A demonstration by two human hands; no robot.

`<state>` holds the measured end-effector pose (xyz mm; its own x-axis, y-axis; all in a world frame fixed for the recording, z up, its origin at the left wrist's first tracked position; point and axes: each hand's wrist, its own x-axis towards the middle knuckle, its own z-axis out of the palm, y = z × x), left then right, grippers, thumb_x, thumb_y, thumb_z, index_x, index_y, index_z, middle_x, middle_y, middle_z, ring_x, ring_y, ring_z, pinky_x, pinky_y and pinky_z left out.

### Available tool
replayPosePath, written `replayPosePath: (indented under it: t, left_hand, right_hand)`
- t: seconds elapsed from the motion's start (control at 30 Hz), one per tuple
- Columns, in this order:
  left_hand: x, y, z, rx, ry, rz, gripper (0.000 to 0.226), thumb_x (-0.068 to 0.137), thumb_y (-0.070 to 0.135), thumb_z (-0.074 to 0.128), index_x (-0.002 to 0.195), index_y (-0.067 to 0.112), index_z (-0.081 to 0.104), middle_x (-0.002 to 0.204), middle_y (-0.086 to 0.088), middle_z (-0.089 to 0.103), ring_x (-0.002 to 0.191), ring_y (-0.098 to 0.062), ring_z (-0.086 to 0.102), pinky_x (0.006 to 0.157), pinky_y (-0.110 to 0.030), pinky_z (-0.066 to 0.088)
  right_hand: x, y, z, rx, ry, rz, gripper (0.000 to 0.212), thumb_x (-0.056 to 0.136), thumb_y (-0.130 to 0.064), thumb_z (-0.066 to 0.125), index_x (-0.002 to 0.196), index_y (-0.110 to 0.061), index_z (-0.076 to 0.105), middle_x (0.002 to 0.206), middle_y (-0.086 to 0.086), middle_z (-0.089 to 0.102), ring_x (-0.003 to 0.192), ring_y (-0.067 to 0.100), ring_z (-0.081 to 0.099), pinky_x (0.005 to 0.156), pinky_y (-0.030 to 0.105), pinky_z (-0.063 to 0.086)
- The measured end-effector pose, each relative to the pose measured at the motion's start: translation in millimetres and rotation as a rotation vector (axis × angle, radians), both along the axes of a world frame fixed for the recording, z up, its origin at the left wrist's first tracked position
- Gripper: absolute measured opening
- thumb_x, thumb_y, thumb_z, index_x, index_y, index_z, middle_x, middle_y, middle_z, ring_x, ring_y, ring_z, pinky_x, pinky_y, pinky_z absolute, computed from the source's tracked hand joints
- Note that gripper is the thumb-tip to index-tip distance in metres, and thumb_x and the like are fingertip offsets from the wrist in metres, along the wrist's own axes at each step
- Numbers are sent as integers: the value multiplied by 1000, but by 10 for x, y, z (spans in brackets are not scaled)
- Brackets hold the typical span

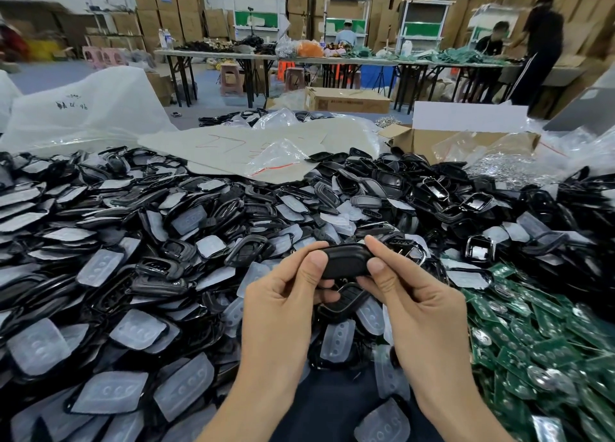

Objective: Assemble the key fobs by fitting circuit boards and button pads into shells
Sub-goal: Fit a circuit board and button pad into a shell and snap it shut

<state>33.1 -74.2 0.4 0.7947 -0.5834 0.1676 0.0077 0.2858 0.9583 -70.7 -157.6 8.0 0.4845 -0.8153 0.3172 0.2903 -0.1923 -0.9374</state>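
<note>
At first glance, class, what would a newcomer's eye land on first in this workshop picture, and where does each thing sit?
Dead centre, the left hand and right hand pinch a black shell between them. Around them a huge heap of shells and button pads spreads from the left edge across the foreground. At lower right lies a bright green pile of circuit boards.

A warehouse assembly workshop: stacked cardboard boxes, long worktables, and heaps of key-fob shells.

A black key fob shell is held level above heaped button pads.
</note>
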Motion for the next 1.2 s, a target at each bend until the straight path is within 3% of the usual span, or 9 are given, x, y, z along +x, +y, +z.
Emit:
replayPosePath:
  t: [0.1, 0.2, 0.3, 0.47, 0.6, 0.73, 0.93, 1.1, 1.2]
  left_hand:
    - [8, 2, 11, -23, 28, 12, 26, 82, 43, 65, 100, 34, 80, 90, 2, 79, 71, -12, 71, 69, -17, 56]
    - [15, -1, 12, -32, 42, 8, 25, 84, 40, 65, 100, 30, 81, 91, 1, 79, 71, -10, 70, 67, -16, 55]
    - [15, -5, 8, -38, 46, 7, 24, 83, 40, 66, 98, 30, 81, 90, 1, 79, 69, -10, 69, 67, -17, 56]
    - [14, 2, 25, -38, 17, -13, 22, 83, 41, 65, 98, 34, 80, 93, 1, 79, 71, -13, 71, 70, -18, 56]
    - [1, 24, 31, -9, -80, 19, 20, 84, 43, 64, 98, 39, 79, 95, 7, 77, 73, -13, 69, 79, -27, 60]
    - [-42, 39, 59, -9, -143, 29, 20, 85, 39, 65, 100, 41, 78, 95, 7, 73, 74, -12, 65, 84, -28, 58]
    - [-47, 46, 74, -25, -127, 20, 19, 84, 38, 66, 98, 42, 78, 98, 5, 75, 91, -14, 70, 92, -24, 54]
    - [-53, 49, 96, -46, -138, 30, 19, 84, 37, 66, 98, 41, 78, 97, 6, 76, 91, -11, 69, 82, -11, 49]
    - [-67, 56, 111, -54, -151, 43, 19, 84, 36, 66, 98, 41, 78, 98, 9, 76, 92, -6, 69, 81, -8, 46]
  right_hand:
    - [14, 4, -21, -113, 104, -32, 36, 75, -41, 70, 100, -67, 68, 96, -19, 77, 89, 8, 73, 76, 17, 58]
    - [21, -2, -25, -213, 187, -43, 45, 74, -43, 69, 105, -75, 60, 98, -36, 71, 97, -11, 67, 80, 2, 47]
    - [12, -7, -39, -234, 189, -64, 45, 76, -42, 68, 104, -75, 59, 99, -40, 69, 98, -14, 65, 81, 0, 45]
    - [17, -16, -57, -178, 165, -70, 41, 74, -40, 70, 97, -74, 64, 89, -29, 74, 69, -10, 63, 63, 5, 47]
    - [27, -63, -46, -33, 33, 32, 33, 76, -28, 74, 99, -51, 77, 100, -15, 78, 95, 1, 73, 81, 10, 54]
    - [30, -123, -49, 124, -56, 104, 26, 72, -28, 77, 98, -32, 81, 104, 0, 78, 103, 16, 74, 85, 21, 58]
    - [31, -147, -81, 200, -108, 137, 33, 65, -34, 83, 97, -27, 81, 106, 4, 78, 104, 18, 74, 85, 23, 58]
    - [28, -150, -71, 214, -129, 144, 32, 64, -32, 83, 95, -26, 82, 104, 5, 79, 103, 18, 74, 84, 23, 59]
    - [20, -142, -60, 200, -139, 182, 43, 61, -43, 91, 99, -24, 81, 109, 7, 78, 107, 20, 73, 88, 25, 58]
